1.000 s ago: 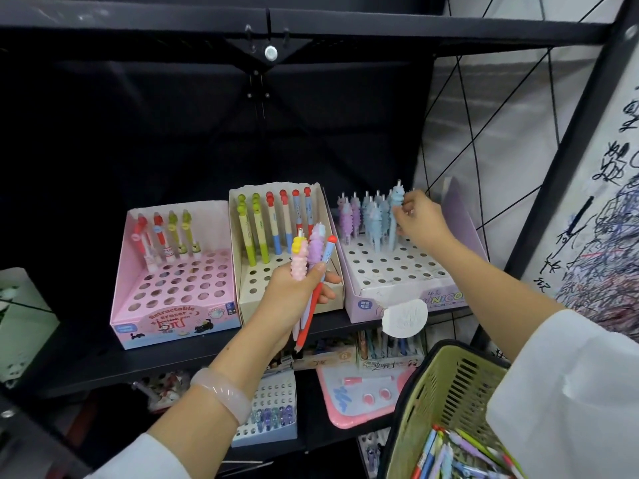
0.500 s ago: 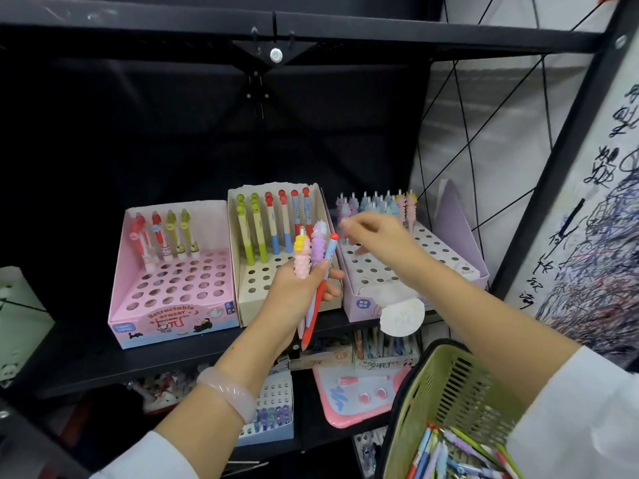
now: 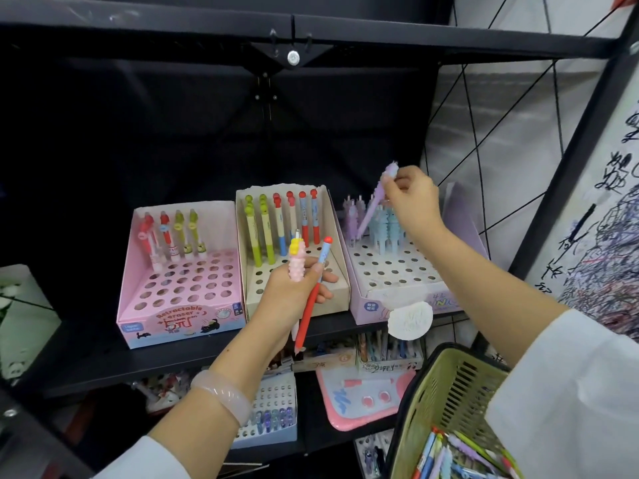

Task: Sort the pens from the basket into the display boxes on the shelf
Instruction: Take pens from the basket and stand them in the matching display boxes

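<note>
Three display boxes stand on the black shelf: a pink box, a beige box and a lilac box, each with pens upright in its holes. My left hand grips a pink bumpy pen and a red pen in front of the beige box. My right hand pinches the top of a purple bumpy pen, tilted above the back rows of the lilac box. A green basket with several pens hangs at the lower right.
A white round tag hangs off the lilac box's front. The lower shelf holds a small blue pen box, a pink board and more stationery. A scribbled paper sheet covers the right wall. A black shelf board runs overhead.
My right hand came back to my left hand, took the purple bumpy pen from the bunch, and has now lifted it over the lilac box. My left hand stayed put.
</note>
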`<action>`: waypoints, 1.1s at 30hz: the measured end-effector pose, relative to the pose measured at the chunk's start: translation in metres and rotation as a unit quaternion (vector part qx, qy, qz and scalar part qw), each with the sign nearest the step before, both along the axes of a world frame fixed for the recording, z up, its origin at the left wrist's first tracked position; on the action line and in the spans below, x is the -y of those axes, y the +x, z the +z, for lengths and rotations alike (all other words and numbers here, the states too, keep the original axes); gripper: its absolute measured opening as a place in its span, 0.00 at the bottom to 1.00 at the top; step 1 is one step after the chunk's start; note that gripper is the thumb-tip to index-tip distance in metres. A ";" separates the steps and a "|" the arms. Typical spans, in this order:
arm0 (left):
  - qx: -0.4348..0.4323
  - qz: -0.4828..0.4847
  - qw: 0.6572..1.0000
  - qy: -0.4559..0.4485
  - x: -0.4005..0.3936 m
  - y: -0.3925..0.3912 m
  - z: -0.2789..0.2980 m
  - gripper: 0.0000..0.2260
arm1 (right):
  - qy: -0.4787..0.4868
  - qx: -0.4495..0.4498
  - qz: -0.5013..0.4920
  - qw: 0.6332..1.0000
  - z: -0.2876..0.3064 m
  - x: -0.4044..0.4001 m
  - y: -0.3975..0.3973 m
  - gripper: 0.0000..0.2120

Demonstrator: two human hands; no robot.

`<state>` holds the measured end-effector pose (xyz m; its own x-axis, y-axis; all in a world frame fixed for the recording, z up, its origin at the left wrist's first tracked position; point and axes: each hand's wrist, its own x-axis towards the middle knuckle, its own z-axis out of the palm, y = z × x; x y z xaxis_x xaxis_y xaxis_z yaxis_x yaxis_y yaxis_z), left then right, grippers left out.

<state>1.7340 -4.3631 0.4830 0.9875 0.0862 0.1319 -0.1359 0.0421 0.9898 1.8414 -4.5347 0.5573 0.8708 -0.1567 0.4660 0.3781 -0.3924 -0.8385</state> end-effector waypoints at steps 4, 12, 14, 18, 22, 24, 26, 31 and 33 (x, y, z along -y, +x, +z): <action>0.008 0.001 1.000 -0.009 -0.003 0.002 0.001 0.06 | -0.115 0.017 -0.042 0.992 -0.015 -0.003 0.008 0.10; 0.006 0.003 1.000 -0.013 -0.003 0.001 0.001 0.07 | -0.237 0.013 -0.066 0.969 -0.016 -0.004 0.017 0.09; 0.005 0.003 1.000 -0.015 -0.004 0.000 0.002 0.07 | -0.262 0.002 -0.065 0.963 -0.020 -0.003 0.018 0.09; 0.002 0.006 1.000 -0.015 -0.006 0.000 0.002 0.07 | -0.291 0.017 -0.081 0.953 -0.027 -0.005 0.026 0.13; -0.004 0.008 1.000 -0.014 -0.007 0.002 0.002 0.07 | -0.331 0.037 -0.099 0.938 -0.027 -0.007 0.039 0.16; -0.007 0.008 1.000 -0.015 -0.007 0.003 0.002 0.07 | -0.383 0.008 -0.093 0.919 -0.032 -0.008 0.043 0.16; -0.008 0.006 1.000 -0.016 -0.006 0.004 0.002 0.07 | -0.410 -0.015 -0.085 0.908 -0.042 -0.009 0.044 0.15; -0.015 0.007 1.000 -0.022 -0.007 0.006 0.003 0.06 | -0.378 0.012 -0.106 0.920 -0.047 -0.010 0.038 0.18; -0.017 0.010 1.000 -0.019 -0.005 0.007 0.004 0.06 | -0.329 0.080 -0.111 0.934 -0.039 -0.015 0.024 0.16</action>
<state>1.7410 -4.3582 0.4868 0.9895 0.1100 0.0940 -0.1029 0.0779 0.9916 1.8651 -4.5198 0.5181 0.7613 0.0404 0.6472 0.3262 -0.8864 -0.3284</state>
